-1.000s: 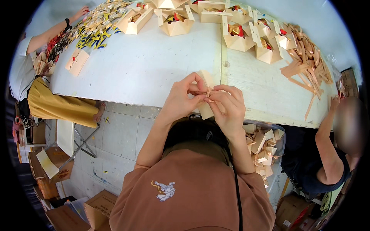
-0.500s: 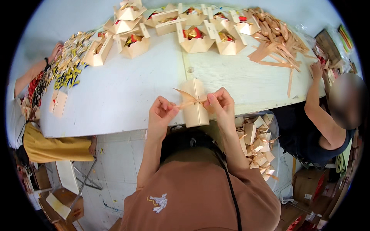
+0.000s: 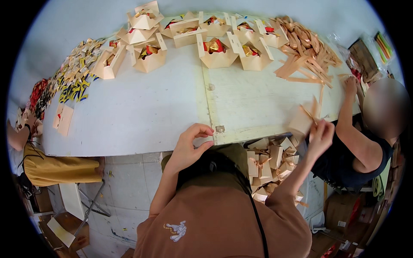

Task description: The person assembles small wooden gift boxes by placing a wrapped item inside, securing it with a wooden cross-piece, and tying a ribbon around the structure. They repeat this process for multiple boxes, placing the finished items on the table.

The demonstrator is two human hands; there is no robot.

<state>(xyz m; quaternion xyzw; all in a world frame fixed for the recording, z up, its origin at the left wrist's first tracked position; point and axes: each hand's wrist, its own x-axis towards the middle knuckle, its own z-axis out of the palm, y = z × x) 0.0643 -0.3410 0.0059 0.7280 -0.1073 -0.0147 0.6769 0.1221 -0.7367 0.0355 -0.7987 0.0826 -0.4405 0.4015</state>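
My right hand (image 3: 322, 135) is closed on the ribbon of a small cream gift box (image 3: 301, 121), held out to the right over the table's front edge. The box is blurred by motion, its peach ribbon bow (image 3: 310, 112) sticking up. My left hand (image 3: 189, 146) is empty at the front edge of the table, its fingers curled with a gap between thumb and forefinger. Below my right forearm, a bin of finished-looking ribboned boxes (image 3: 275, 161) stands beside the table.
Open cream boxes with wrapped sweets (image 3: 215, 58) line the back of the white table (image 3: 142, 112). A heap of peach ribbons (image 3: 307, 53) lies back right; small wrapped packets (image 3: 75, 88) pile up at left. One person (image 3: 361, 146) works at right, another's arm (image 3: 19, 135) shows at left.
The tied box has moved from between both hands at the table's front to the right, carried by my right hand. My left hand has let go of the ribbon.
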